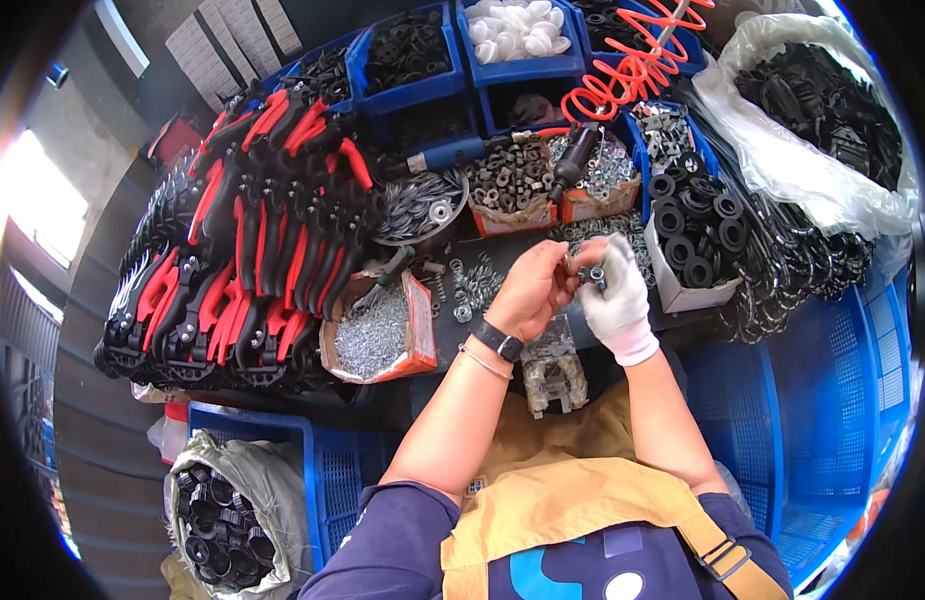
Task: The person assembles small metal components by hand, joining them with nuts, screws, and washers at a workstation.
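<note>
The bare left hand (533, 288) has its fingertips drawn together; whether they grip anything cannot be determined. The gloved right hand (619, 308) grasps small metal parts (596, 275) in curled fingers. These parts sit between both hands, near a metal fixture (555, 375). A white box (708, 297) holding black rings (698, 270) stands right of the glove.

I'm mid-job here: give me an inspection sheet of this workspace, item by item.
Surface: dark tabletop, crowded.
Work parts: small metal parts, partly hidden; worn metal fixture at the front edge.
Clutter: red-and-black handled parts piled left; loose springs beside the screw box.
Grips: left grip bare, right grip in a white glove, close together; exact hold unclear.
Cables: red coiled hose, upper right.
Surroundings: blue crates right; sack of black parts lower left.
</note>
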A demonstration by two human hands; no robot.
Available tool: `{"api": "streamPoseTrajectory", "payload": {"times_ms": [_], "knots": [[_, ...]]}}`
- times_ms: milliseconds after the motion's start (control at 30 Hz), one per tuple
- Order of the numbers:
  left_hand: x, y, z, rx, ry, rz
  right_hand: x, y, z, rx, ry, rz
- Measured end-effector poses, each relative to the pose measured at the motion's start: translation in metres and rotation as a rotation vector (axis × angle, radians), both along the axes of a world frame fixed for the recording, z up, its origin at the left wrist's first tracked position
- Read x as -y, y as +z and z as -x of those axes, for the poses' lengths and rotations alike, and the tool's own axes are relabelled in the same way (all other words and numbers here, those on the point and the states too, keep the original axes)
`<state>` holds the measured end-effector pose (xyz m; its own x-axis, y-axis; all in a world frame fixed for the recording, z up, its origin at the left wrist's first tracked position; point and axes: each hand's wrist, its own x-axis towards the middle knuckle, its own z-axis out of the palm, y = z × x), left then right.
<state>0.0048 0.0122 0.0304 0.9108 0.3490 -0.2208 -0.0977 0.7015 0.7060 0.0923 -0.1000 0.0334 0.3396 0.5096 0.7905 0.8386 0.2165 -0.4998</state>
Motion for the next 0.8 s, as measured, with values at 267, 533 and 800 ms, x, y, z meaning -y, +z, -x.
{"api": "streamPoseTrajectory", "payload": {"times_ms": [267, 533, 800], "knots": [[-0.003, -0.013, 0.008, -0.055, 0.103, -0.866, 0.006, 0.007, -0.016, -0.983, 0.138, 0.462], [-0.016, -0.014, 0.012, -0.045, 0.056, -0.059, 0.006, 0.005, -0.007, -0.293, 0.234, 0.157], [-0.020, -0.006, 0.001, -0.087, 0.036, -0.022, -0.001, -0.002, -0.008, 0.143, 0.068, 0.096]]}}
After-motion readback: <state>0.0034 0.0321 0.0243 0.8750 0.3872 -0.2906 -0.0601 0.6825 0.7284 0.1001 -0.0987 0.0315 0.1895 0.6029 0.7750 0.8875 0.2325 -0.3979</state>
